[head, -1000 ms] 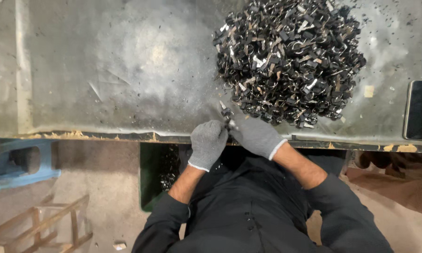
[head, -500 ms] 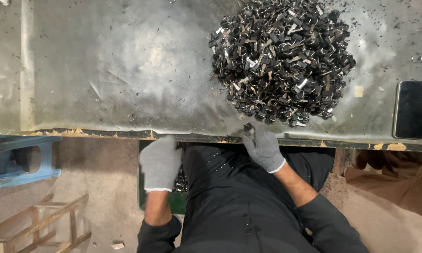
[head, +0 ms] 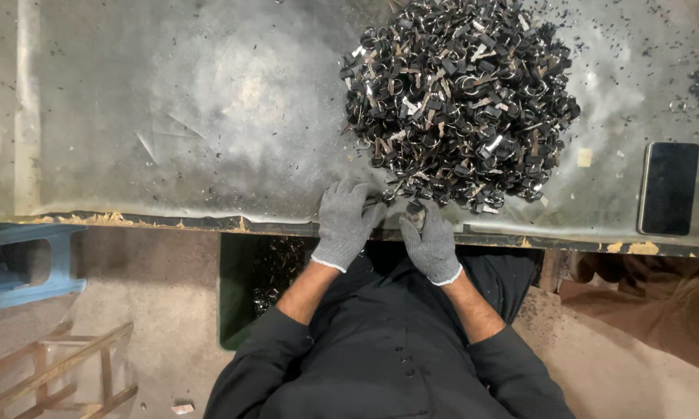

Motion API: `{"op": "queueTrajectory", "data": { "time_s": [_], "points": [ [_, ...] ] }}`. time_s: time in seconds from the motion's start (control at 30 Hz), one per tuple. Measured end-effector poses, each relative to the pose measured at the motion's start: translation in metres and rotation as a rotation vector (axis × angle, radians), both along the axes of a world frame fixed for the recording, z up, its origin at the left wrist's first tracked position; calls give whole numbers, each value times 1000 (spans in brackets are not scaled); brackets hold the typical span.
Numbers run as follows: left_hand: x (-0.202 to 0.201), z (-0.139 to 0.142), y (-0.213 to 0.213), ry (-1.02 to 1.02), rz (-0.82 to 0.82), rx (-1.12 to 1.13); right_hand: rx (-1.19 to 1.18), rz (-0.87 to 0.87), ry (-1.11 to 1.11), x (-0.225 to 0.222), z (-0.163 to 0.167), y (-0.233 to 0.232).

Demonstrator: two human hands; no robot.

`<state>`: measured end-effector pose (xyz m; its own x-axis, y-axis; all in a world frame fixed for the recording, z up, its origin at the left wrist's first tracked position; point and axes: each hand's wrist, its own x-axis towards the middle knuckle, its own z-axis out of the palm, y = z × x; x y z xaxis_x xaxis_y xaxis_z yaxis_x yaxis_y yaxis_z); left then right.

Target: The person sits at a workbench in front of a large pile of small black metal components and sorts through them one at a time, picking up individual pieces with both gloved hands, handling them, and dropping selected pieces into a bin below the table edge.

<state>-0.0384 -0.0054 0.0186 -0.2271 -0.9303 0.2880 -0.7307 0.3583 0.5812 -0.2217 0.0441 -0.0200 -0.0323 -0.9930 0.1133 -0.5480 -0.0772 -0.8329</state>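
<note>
As we look down from the head view, our left hand (head: 345, 221) lies on the table (head: 171, 116) edge, gloved, fingers loosely spread and pointing at the pile (head: 458, 101) just ahead; it seems to grip nothing, though its fingertips may touch a stray clip. Our right hand (head: 429, 242), just beside it, is curled, pinching one small dark clip (head: 415, 212) between thumb and fingers at the table's edge. The pile sits right in front of both hands, close enough that we can draw pieces toward us without stretching. It is one heap of dark metal clips, too many and too tangled to count. Below our left hand, under the table edge, a green bin (head: 245, 287) holds more such pieces, placed where things dropped off the edge would land. Well right of our right hand lies one black phone (head: 667, 188), clear of the heap. Two gloves, one bin.
</note>
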Motion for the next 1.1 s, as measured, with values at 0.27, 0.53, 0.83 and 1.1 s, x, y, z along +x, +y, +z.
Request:
{"op": "queueTrajectory", "data": {
  "time_s": [0.27,0.53,0.83,1.1],
  "points": [
    [9,-2,-15,53,36,340,123,232,76,-7,47,-5],
    [10,23,3,642,-159,940,335,661,559,5,47,-9],
    [15,0,-14,-203,87,432,293,250,430,14,39,-23],
    [14,-5,-3,11,20,62,323,380,391,15,45,-54]
  ]
}}
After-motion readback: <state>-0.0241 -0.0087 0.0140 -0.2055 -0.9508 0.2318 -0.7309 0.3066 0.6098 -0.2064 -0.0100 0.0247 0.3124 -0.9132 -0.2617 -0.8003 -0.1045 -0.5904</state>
